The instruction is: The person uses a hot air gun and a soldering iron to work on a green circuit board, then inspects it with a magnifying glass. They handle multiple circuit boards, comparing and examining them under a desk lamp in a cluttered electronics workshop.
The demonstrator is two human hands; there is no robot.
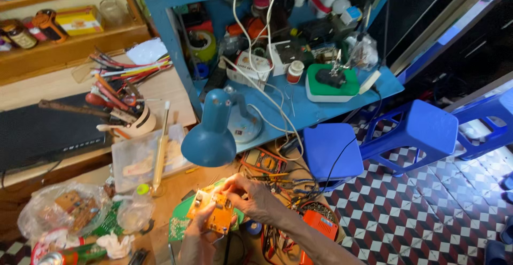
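An orange circuit board (216, 211) is lit by the blue desk lamp (209, 134) just above it. My left hand (196, 235) supports the board from below, fingers along its near edge. Reaching in from the right, my right hand (255, 198) pinches the board's upper right part between thumb and fingers. A green circuit board (179, 226) lies flat on the wooden bench under the orange one.
A multimeter (265, 161), tangled wires (291, 185) and an orange tool (319, 225) lie right of my hands. Left are a clear plastic box (136, 158), a bag of boards (67, 209) and a cup of tools (131, 118). Blue stools (422, 129) stand on the chequered floor.
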